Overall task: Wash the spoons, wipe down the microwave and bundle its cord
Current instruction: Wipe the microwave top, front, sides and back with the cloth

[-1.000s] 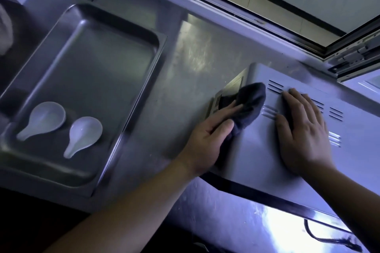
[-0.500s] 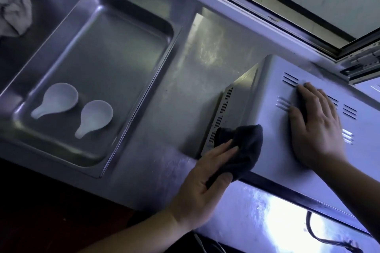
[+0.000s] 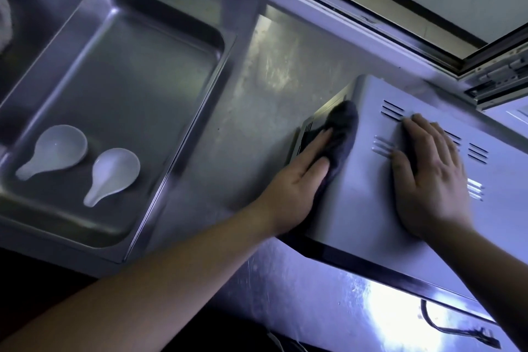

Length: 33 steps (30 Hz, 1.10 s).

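A silver microwave (image 3: 363, 197) sits on the steel counter at the right, seen from above. My left hand (image 3: 297, 180) presses a dark cloth (image 3: 343, 128) against the microwave's left side near its top edge. My right hand (image 3: 428, 174) lies flat on the microwave's top, over the vent slots, fingers spread. Two white ceramic spoons (image 3: 57, 148) (image 3: 113, 173) lie bowl-up in a steel tray (image 3: 183, 128) at the left. A black cord (image 3: 451, 328) trails on the counter below the microwave at the lower right.
A window frame (image 3: 400, 20) runs along the back wall above the counter. A pale rag (image 3: 5, 26) shows at the far left edge. Bare steel counter (image 3: 257, 94) lies between the tray and the microwave.
My left hand has slid the cloth from the microwave's lower front corner back up along its left side. My right hand stays flat on the top.
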{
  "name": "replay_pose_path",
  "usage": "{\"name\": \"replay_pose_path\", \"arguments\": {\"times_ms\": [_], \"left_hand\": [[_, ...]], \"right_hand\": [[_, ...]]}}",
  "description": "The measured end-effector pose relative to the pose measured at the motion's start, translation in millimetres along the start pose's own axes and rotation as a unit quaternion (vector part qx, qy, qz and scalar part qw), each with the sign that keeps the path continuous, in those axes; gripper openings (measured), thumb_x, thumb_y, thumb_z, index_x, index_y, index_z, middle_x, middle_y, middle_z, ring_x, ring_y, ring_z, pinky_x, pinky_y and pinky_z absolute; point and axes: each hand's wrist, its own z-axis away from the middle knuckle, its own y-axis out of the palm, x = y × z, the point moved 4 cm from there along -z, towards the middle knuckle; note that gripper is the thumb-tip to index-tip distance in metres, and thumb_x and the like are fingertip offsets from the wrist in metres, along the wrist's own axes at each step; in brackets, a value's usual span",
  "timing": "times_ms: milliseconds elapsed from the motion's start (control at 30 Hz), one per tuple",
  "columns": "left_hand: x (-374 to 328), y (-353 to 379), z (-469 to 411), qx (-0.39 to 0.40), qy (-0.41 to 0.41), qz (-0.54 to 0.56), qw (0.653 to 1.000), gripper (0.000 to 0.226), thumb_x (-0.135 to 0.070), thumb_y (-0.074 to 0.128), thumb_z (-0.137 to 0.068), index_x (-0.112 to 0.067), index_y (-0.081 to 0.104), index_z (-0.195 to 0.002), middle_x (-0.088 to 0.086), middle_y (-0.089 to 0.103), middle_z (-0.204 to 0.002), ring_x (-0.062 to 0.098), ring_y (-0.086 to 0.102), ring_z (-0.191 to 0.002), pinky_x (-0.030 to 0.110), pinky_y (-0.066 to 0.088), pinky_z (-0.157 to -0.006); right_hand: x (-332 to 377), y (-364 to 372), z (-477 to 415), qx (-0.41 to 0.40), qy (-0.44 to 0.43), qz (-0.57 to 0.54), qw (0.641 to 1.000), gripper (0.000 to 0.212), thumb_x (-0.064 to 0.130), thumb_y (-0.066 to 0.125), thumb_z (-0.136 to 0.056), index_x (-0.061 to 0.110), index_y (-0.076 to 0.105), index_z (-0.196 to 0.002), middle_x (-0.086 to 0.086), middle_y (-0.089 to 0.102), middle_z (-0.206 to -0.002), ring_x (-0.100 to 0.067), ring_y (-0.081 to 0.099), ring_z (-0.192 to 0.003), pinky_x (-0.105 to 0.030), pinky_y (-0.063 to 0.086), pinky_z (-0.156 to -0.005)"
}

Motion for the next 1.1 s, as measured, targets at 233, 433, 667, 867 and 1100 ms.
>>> {"name": "replay_pose_path", "arguments": {"times_ms": [233,433,667,867,1100], "left_hand": [[-18.9,-8.3,-94.3,0.022,0.019,-0.046,0.999,0.058,-0.029,0.037,-0.106,-0.011,0.031,-0.161,-0.004,0.034,-0.164,0.000,0.028,-0.148,0.010,0.015,-0.121],[-5.0,-11.8,-126.1,0.023,-0.066,-0.010,0.997,0.046,-0.039,0.034,-0.110,-0.038,0.043,-0.155,-0.007,0.049,-0.156,0.013,0.045,-0.143,0.036,0.028,-0.124],[19.0,-18.8,-99.8,0.008,-0.142,-0.037,0.989,0.049,-0.045,0.028,-0.108,-0.049,0.036,-0.156,-0.005,0.056,-0.146,0.019,0.055,-0.121,0.032,0.045,-0.100],[50.2,-21.0,-29.2,0.003,-0.174,-0.021,0.985,0.047,-0.038,0.034,-0.111,-0.045,0.033,-0.158,-0.009,0.046,-0.157,0.011,0.045,-0.135,0.024,0.032,-0.108],[65.3,-3.4,60.9,-0.057,-0.151,0.166,0.973,0.039,-0.030,0.044,-0.109,-0.050,0.054,-0.141,-0.023,0.065,-0.124,0.000,0.061,-0.117,0.023,0.044,-0.106]], "right_hand": [[0.6,-0.1,-0.5,-0.002,0.000,0.004,1.000,0.056,0.039,0.040,-0.100,0.023,0.039,-0.154,0.003,0.036,-0.162,-0.023,0.026,-0.152,-0.044,0.021,-0.124],[-0.8,0.1,-0.8,0.001,-0.003,0.005,1.000,0.056,0.037,0.041,-0.100,0.024,0.038,-0.155,0.003,0.036,-0.162,-0.023,0.025,-0.153,-0.042,0.019,-0.125],[0.5,-1.1,0.2,0.004,0.000,0.002,1.000,0.056,0.037,0.040,-0.100,0.023,0.039,-0.154,0.003,0.035,-0.163,-0.022,0.025,-0.153,-0.043,0.019,-0.124],[0.9,-0.8,-0.5,0.000,-0.002,-0.005,1.000,0.056,0.038,0.039,-0.100,0.022,0.040,-0.153,0.001,0.036,-0.162,-0.024,0.025,-0.152,-0.043,0.018,-0.125],[-0.6,1.1,-0.8,0.003,-0.009,0.004,1.000,0.057,0.042,0.036,-0.100,0.022,0.039,-0.153,0.000,0.036,-0.162,-0.025,0.026,-0.152,-0.046,0.020,-0.124]]}}
